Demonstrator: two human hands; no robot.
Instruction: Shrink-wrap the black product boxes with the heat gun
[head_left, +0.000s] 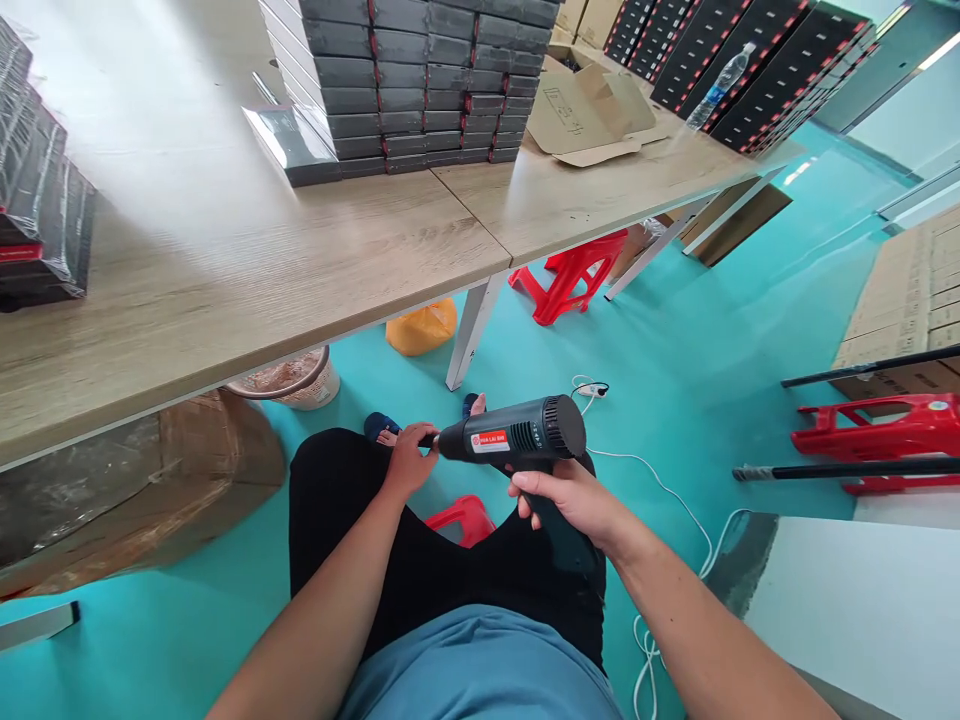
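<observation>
A dark heat gun [499, 432] with a red-and-white label lies level above my lap, its nozzle pointing left. My right hand [566, 497] is wrapped round its handle, with the thumb across the top of the grip. The fingers of my left hand [411, 462] are closed at the narrow nozzle tip, which is partly hidden by them. Beneath the tool are my legs in black trousers [337, 500], and a bit of red stool [466, 518] shows between them.
A wooden table [225, 270] runs across in front, bearing stacked black boxes [442, 90], wrapped boxes [45, 200] and an opened carton [592, 115]. Below are a waste bin [319, 385], a large carton [217, 480] and a yellow bag [421, 328]. White cable [660, 480] trails across the floor.
</observation>
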